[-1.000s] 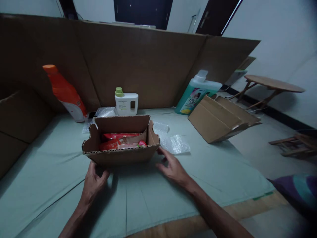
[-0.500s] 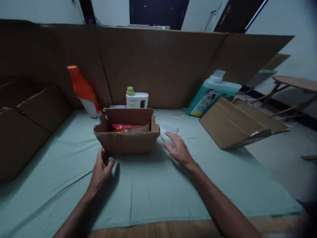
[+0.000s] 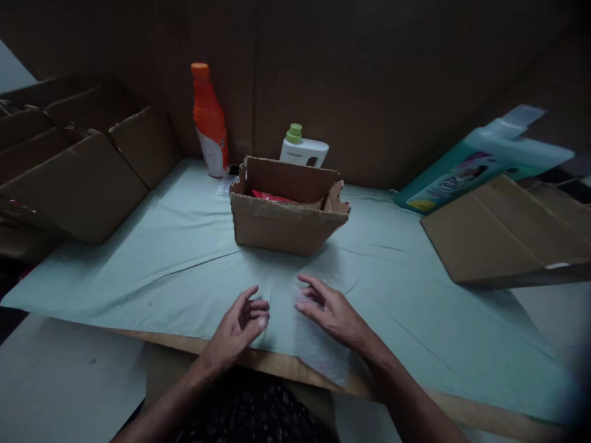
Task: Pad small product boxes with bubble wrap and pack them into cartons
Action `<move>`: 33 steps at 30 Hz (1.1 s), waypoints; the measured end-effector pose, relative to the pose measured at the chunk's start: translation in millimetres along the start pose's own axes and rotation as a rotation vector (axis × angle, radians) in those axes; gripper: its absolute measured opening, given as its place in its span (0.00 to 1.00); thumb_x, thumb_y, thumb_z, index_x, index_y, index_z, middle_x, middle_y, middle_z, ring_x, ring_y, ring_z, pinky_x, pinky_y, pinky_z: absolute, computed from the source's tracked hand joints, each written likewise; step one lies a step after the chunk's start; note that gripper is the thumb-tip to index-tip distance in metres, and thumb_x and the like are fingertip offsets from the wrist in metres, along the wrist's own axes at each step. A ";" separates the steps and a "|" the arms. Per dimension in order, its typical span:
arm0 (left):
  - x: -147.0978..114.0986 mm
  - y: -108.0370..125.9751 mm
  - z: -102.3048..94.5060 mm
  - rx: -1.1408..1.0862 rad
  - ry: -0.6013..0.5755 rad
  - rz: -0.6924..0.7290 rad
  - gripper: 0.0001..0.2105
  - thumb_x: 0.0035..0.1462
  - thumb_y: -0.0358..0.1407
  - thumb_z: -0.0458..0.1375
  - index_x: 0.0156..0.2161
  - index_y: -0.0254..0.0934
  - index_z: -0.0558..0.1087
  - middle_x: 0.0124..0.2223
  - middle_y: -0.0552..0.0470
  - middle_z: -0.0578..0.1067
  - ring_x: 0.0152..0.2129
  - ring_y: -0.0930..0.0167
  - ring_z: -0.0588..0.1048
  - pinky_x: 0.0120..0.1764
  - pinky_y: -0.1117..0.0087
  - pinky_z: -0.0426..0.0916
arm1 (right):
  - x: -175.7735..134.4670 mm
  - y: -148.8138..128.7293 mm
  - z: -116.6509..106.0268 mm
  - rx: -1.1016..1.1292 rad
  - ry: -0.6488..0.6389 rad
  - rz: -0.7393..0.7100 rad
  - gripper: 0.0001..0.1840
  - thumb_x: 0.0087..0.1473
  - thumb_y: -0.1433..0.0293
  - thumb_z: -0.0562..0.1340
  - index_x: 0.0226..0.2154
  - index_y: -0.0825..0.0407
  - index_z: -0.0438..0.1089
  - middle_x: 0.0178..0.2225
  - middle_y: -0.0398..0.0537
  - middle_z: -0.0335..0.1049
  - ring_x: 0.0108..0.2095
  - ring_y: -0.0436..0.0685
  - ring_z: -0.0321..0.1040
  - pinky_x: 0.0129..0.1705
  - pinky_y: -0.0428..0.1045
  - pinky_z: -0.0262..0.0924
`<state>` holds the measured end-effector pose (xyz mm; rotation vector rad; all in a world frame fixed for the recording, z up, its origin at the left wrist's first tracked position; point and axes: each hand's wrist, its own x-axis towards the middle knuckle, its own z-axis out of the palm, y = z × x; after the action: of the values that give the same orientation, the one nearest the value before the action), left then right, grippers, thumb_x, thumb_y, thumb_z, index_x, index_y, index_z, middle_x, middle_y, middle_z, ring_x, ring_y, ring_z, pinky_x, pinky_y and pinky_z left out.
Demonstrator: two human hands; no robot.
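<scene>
Wrap [image 3: 318, 347]: long axis from box [image 3: 281, 231] toward near edge of worktop [image 3: 184, 295]. Right grip [image 3: 337, 314] over wrap, cannot tell if pinching; left grip [image 3: 236, 326] loosely spread.

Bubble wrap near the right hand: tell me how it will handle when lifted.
The bubble wrap is probably very light, since it looks thin and see-through. It will likely flop rather than hold its shape, as it appears to be a flat, flimsy sheet.
</scene>
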<state>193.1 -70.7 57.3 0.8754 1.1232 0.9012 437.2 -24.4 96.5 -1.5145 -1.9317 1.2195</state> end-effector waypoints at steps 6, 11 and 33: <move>6.5 16.7 -29.3 0.072 0.159 0.052 0.47 0.52 0.58 0.61 0.68 0.33 0.51 0.58 0.33 0.70 0.49 0.57 0.76 0.49 0.54 0.72 | 6.4 -24.1 -6.2 0.139 0.024 -0.162 0.25 0.65 0.56 0.55 0.60 0.46 0.68 0.56 0.53 0.74 0.56 0.61 0.71 0.57 0.59 0.66; 3.7 14.7 -19.1 0.652 0.064 0.302 0.31 0.54 0.45 0.61 0.62 0.38 0.65 0.58 0.38 0.70 0.53 0.56 0.72 0.55 0.49 0.67 | 17.4 35.4 -23.7 -0.353 0.289 -0.168 0.19 0.62 0.64 0.56 0.52 0.48 0.75 0.52 0.54 0.76 0.52 0.64 0.72 0.54 0.61 0.67; 37.8 105.1 -141.1 1.421 -0.113 0.533 0.28 0.48 0.29 0.57 0.56 0.49 0.76 0.66 0.47 0.68 0.66 0.49 0.60 0.65 0.38 0.50 | -8.9 64.9 -27.1 -0.657 0.524 -0.110 0.19 0.60 0.58 0.59 0.47 0.51 0.74 0.55 0.60 0.72 0.55 0.70 0.67 0.50 0.63 0.62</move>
<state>47.7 20.7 111.1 2.4268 1.3973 0.3127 497.6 -20.0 59.8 -1.7571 -2.0797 0.0807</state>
